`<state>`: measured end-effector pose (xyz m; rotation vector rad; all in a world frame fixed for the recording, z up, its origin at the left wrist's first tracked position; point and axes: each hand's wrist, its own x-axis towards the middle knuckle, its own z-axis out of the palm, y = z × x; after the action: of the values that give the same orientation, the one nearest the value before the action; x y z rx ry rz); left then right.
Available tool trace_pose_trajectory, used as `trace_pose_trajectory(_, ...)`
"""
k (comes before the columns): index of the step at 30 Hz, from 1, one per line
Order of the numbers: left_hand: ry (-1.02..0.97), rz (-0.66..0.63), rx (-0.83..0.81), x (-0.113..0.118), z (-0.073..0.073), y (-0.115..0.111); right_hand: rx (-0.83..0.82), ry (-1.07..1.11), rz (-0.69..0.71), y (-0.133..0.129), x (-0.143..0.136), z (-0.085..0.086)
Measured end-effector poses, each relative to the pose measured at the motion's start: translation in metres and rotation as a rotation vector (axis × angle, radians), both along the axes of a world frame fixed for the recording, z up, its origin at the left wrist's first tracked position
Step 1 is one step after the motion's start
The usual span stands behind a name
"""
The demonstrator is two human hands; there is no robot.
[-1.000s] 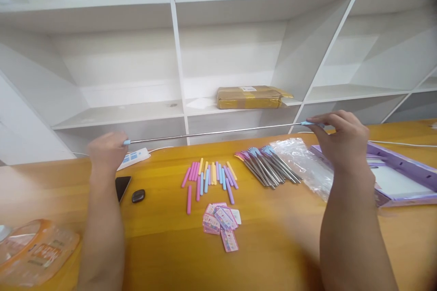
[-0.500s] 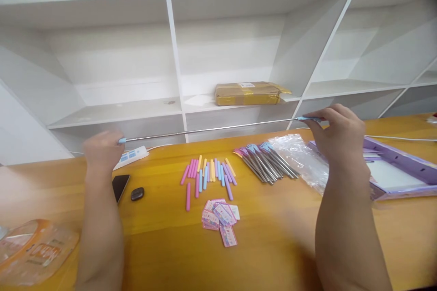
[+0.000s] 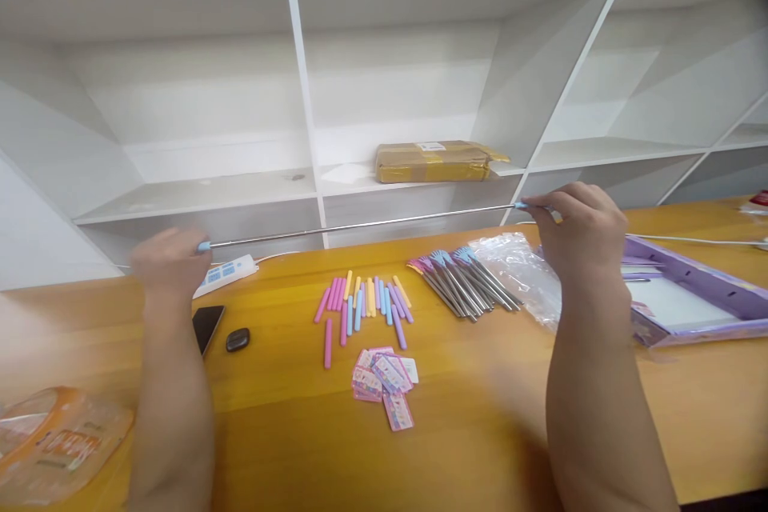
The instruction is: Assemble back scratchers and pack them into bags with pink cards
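Note:
An extended telescopic back scratcher (image 3: 366,222), a thin silver rod with light blue ends, stretches nearly level above the table. My left hand (image 3: 171,258), slightly blurred, is closed around its left end. At the other end, my right hand (image 3: 576,216) pinches the blue head between thumb and fingers, which hide most of it. Below the rod lie several pink, yellow, blue and purple tubes (image 3: 363,306). Right of these is a pile of shortened back scratchers (image 3: 465,284) with splayed blue and pink heads. Small printed cards (image 3: 384,384) lie nearest me.
A clear plastic bag (image 3: 510,264) and an open purple box (image 3: 696,328) are on the right. At left are a power strip (image 3: 225,276), a phone (image 3: 207,326), a small black case (image 3: 238,339) and an orange-printed plastic package (image 3: 66,444). Behind, a cardboard box (image 3: 438,162) sits on white shelving.
Both hands and the extended back scratcher appear slightly farther left, along with a small shift of the whole view. The grip at each end is the same.

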<state>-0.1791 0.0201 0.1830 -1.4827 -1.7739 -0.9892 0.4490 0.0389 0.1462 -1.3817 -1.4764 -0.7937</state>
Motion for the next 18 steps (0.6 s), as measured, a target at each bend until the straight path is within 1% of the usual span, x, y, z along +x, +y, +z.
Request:
trace_pose_trajectory(3,0.086,0.051,-0.023,0.002,-0.001,0.002,0.024,-0.066,0.008,-0.001,0.001,0.001)
trace_pose_trajectory(8,0.117,0.053,-0.03,0.004,-0.003,0.004,0.089,-0.151,-0.006,0.0,0.001,0.002)
trace_pose_trajectory(14,0.135,0.039,-0.069,0.01,-0.004,0.005,0.152,-0.156,-0.018,0.002,0.005,0.001)
trace_pose_trajectory(18,0.134,0.088,-0.138,0.019,-0.003,0.003,0.163,-0.159,-0.017,0.003,0.006,0.0)
